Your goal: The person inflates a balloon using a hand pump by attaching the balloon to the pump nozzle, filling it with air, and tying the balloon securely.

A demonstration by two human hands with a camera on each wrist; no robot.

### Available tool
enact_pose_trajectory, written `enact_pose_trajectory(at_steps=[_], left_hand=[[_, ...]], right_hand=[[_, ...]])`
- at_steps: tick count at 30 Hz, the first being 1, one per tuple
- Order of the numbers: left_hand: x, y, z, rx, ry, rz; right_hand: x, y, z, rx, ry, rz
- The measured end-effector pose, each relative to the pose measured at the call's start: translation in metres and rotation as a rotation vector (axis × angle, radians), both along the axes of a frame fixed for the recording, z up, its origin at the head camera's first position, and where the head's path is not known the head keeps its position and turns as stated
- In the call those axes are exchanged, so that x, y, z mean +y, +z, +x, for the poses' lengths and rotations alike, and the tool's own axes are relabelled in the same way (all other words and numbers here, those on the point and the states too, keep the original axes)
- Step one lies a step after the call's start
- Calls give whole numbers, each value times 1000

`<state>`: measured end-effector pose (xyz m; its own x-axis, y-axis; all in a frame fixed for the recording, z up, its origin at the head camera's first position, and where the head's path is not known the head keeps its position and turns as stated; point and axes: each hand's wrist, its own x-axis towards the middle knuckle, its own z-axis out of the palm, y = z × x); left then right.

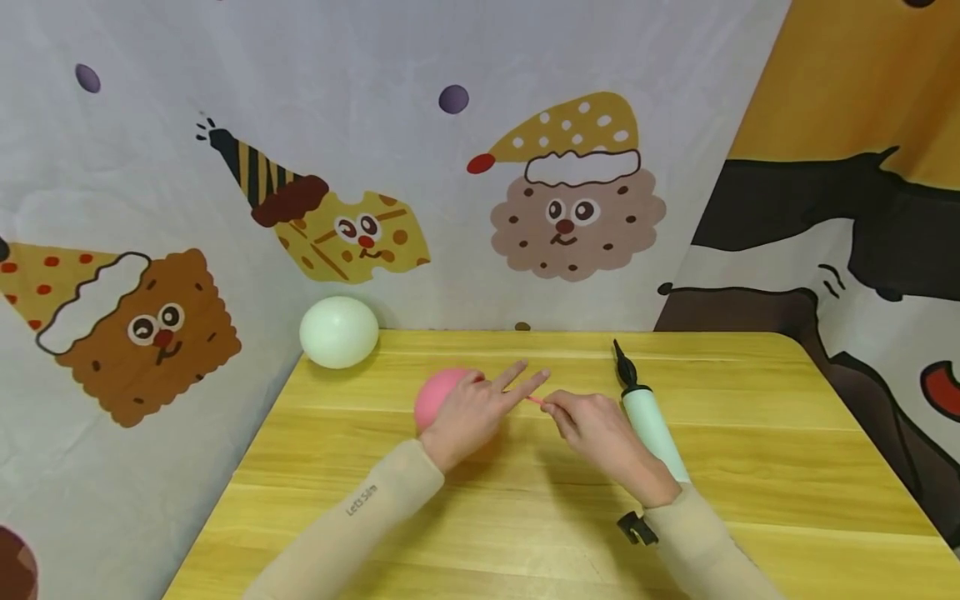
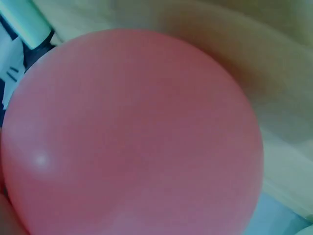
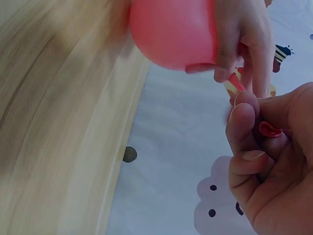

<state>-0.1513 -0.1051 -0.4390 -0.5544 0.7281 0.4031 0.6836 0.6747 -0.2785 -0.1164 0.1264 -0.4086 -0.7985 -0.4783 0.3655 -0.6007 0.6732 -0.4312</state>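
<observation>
An inflated pink balloon (image 1: pixel 435 396) is held over the middle of the table by my left hand (image 1: pixel 472 417). In the right wrist view, the left thumb and fingers pinch the balloon at the base of its neck (image 3: pixel 236 82), while two other fingers point outward. My right hand (image 1: pixel 600 429) grips the stretched end of that neck between thumb and fingertips, and the rolled mouth (image 3: pixel 270 129) pokes out behind them. The balloon's round body (image 2: pixel 137 137) fills most of the left wrist view and hides the left hand there, except for a bit at the left edge.
A pale green hand pump (image 1: pixel 652 429) with a black nozzle lies on the wooden table (image 1: pixel 525 533), just beyond my right forearm. At the back left corner rests a pale, inflated balloon (image 1: pixel 339 332). A cartoon-printed cloth (image 1: pixel 405 50) hangs behind the table.
</observation>
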Motion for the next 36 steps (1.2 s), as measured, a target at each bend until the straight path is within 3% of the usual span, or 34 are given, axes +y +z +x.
enact_pose_trajectory(at_steps=[4,7,10,13,17,20,24,29,32,36], left_hand=[[5,9,0,-92,2,-1],[11,14,2,-225,-7,23],[19,17,2,-400,-34,149],[25,13,1,-520,-71,294],[26,6,1,-584,-99,340],[26,5,5,-608,-105,265],[27,5,9,-548,-132,125],[18,5,7,-294,-159,37],[5,7,1,-146,-136,30],[-13,9,-8,-79,-118,103]], right_hand=[[-1,-1,0,-3,-8,-5],[0,-4,0,-12,-15,7],[2,-6,0,-22,-28,11],[6,-7,1,-35,-36,8],[14,-4,3,-70,-44,12],[23,-2,4,-92,-56,14],[33,-3,5,-76,-62,17],[42,-2,6,-26,-51,13],[47,3,9,1,-31,-4],[54,11,13,60,-17,-32]])
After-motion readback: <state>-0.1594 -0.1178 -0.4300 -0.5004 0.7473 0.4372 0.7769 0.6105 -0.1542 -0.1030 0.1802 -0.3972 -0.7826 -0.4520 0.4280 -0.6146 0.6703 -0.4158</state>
